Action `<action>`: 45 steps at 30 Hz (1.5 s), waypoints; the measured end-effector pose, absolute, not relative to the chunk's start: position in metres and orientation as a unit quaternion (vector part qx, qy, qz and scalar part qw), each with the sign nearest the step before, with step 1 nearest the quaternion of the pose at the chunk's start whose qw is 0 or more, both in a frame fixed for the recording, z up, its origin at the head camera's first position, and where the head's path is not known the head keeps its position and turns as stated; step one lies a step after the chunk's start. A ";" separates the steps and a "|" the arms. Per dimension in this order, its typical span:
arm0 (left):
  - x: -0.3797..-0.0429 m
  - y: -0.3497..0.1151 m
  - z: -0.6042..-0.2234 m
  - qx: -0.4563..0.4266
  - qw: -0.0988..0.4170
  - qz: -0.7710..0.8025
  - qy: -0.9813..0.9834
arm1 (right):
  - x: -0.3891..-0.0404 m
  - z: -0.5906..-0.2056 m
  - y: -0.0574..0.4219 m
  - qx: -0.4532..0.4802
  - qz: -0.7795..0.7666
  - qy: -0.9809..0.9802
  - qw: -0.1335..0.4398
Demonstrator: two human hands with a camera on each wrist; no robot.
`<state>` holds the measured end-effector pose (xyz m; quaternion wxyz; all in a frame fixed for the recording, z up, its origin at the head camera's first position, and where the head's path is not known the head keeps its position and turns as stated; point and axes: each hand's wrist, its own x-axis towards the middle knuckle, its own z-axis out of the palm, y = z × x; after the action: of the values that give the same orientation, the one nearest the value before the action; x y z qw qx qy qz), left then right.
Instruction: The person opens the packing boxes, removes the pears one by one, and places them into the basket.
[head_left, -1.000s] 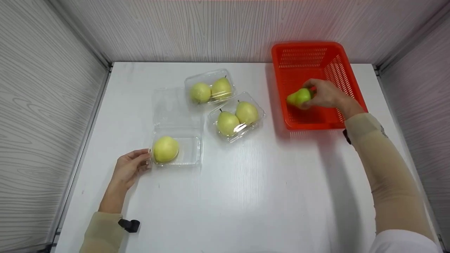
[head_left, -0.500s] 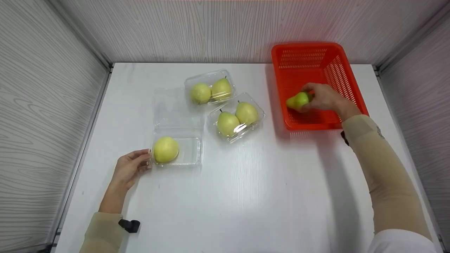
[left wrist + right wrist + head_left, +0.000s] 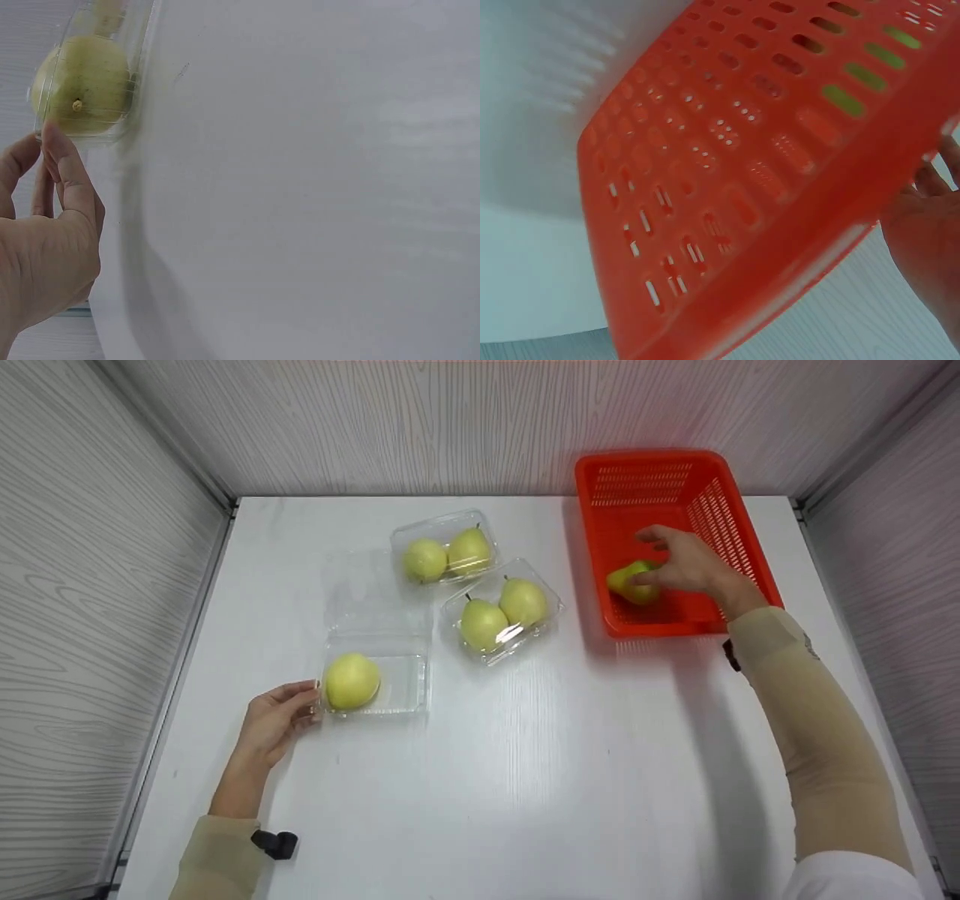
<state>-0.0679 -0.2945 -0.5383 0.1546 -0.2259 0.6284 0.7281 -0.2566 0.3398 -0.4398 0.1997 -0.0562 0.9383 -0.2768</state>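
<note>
My left hand (image 3: 271, 724) pinches the left edge of an open clear plastic clamshell box (image 3: 401, 682). One yellow-green pear (image 3: 352, 681) lies in the left half of that box; the left wrist view shows fingertips at its rim, close to the pear. Over the red basket (image 3: 615, 628), my right hand (image 3: 691, 561) is spread, thumb and fingers apart. Just beneath it, a greener pear (image 3: 621, 580) lies in the basket, partly hidden by the hand. In the right wrist view the basket wall (image 3: 727, 172) covers most of the pear, which shows only through slots.
Two closed clear boxes, a back one (image 3: 448, 542) and a front one (image 3: 501, 611), hold two pears each, between the open box and the basket. The white table (image 3: 525, 780) meets grey wood-grain panels at its back and sides.
My right hand has lowered the greener pear in the basket and let it go, its fingers parting. The left hand has stayed at the box edge.
</note>
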 end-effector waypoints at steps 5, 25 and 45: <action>-0.068 -0.296 -0.537 -0.231 0.156 0.727 0.627 | -0.253 -0.431 0.326 -0.069 -0.301 0.937 0.165; -0.068 -0.293 -0.539 -0.225 0.152 0.737 0.619 | -0.222 -0.409 0.247 -0.192 -0.391 0.899 0.050; -0.068 -0.295 -0.539 -0.230 0.155 0.735 0.619 | -0.182 -0.436 0.146 -0.313 -0.480 0.818 0.056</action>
<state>-0.0683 -0.2946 -0.5394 0.1548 -0.2302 0.6190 0.7347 -0.1817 0.1458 -0.4363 0.0556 -0.3127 0.8179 -0.4797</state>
